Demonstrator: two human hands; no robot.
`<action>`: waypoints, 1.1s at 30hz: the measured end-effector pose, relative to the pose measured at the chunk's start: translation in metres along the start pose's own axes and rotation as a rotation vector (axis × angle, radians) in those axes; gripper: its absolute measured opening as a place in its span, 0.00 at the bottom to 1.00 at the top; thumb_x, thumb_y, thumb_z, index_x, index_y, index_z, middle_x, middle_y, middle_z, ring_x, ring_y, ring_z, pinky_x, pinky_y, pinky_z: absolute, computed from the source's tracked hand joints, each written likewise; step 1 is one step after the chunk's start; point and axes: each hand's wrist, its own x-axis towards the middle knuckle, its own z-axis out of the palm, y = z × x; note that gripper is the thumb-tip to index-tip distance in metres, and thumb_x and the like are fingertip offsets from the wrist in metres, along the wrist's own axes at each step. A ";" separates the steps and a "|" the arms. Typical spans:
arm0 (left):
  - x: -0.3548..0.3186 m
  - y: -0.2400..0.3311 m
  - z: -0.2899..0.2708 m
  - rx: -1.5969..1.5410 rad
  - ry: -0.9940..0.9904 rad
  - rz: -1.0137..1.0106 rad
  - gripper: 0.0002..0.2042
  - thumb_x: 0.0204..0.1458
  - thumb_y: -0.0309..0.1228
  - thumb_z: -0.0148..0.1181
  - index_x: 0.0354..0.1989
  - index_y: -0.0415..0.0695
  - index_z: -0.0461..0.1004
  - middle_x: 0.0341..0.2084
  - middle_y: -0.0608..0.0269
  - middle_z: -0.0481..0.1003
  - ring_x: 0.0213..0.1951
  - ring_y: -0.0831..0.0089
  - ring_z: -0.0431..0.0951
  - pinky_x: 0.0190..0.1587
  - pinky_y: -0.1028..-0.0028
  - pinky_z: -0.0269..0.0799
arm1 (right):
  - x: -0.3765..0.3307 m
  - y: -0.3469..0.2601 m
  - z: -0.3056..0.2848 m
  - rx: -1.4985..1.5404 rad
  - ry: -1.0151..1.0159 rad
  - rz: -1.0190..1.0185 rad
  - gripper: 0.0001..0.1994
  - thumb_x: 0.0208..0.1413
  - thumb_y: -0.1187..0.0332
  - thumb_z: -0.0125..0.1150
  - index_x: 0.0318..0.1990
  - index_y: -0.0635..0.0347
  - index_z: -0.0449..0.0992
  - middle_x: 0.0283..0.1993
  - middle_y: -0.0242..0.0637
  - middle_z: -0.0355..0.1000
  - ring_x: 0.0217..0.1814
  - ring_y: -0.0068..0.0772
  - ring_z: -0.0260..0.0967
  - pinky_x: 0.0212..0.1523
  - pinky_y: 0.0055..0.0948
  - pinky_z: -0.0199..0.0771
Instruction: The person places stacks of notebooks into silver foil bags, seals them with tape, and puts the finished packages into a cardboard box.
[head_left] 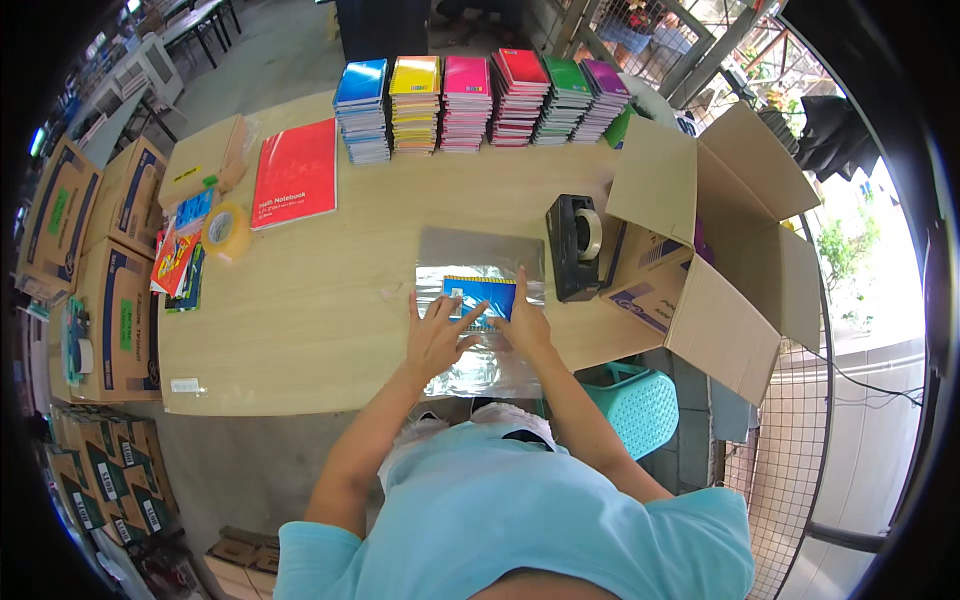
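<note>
A small blue notebook with a yellow edge along its far side lies on a clear plastic sheet or bag near the front of the table. Over its left part my left hand rests with fingers spread, some touching the cover. My right hand is at the notebook's right edge, index finger stretched out and thumb on the near corner. Neither hand is wrapped round anything. Whether the notebook is inside the plastic or on top of it, I cannot tell. The palms hide its near edge.
Several colour-sorted notebook stacks line the far edge. A black tape dispenser and a large open carton stand at right. A red notebook, a tape roll and cartons are at left. A turquoise stool stands below the table.
</note>
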 end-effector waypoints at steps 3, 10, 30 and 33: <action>-0.006 -0.021 -0.011 0.257 -0.003 -0.115 0.28 0.52 0.42 0.63 0.64 0.65 0.66 0.59 0.48 0.65 0.62 0.54 0.62 0.64 0.35 0.42 | 0.001 0.007 -0.015 -0.058 -0.153 -0.042 0.57 0.41 0.57 0.75 0.73 0.55 0.38 0.47 0.59 0.74 0.46 0.56 0.75 0.47 0.45 0.75; -0.048 0.032 0.037 -2.066 -0.070 -1.169 0.12 0.57 0.33 0.58 0.47 0.43 0.69 0.41 0.56 0.72 0.48 0.64 0.71 0.48 0.68 0.68 | 0.072 -0.012 -0.005 -0.346 -0.020 -0.623 0.49 0.33 0.46 0.77 0.64 0.59 0.63 0.62 0.61 0.62 0.66 0.58 0.59 0.61 0.46 0.62; -0.038 0.045 0.030 -0.512 0.470 -0.221 0.49 0.38 0.21 0.66 0.69 0.32 0.41 0.67 0.41 0.45 0.70 0.48 0.45 0.70 0.56 0.41 | -0.036 0.028 -0.070 0.338 0.294 -0.663 0.46 0.30 0.71 0.77 0.64 0.54 0.60 0.57 0.43 0.67 0.63 0.47 0.64 0.63 0.43 0.63; -0.037 0.023 0.016 -0.475 0.470 -0.072 0.43 0.37 0.19 0.64 0.65 0.35 0.49 0.63 0.41 0.55 0.66 0.47 0.54 0.69 0.55 0.46 | -0.046 0.015 -0.118 0.046 0.075 -0.921 0.31 0.40 0.71 0.68 0.57 0.52 0.68 0.55 0.37 0.70 0.58 0.44 0.68 0.57 0.43 0.67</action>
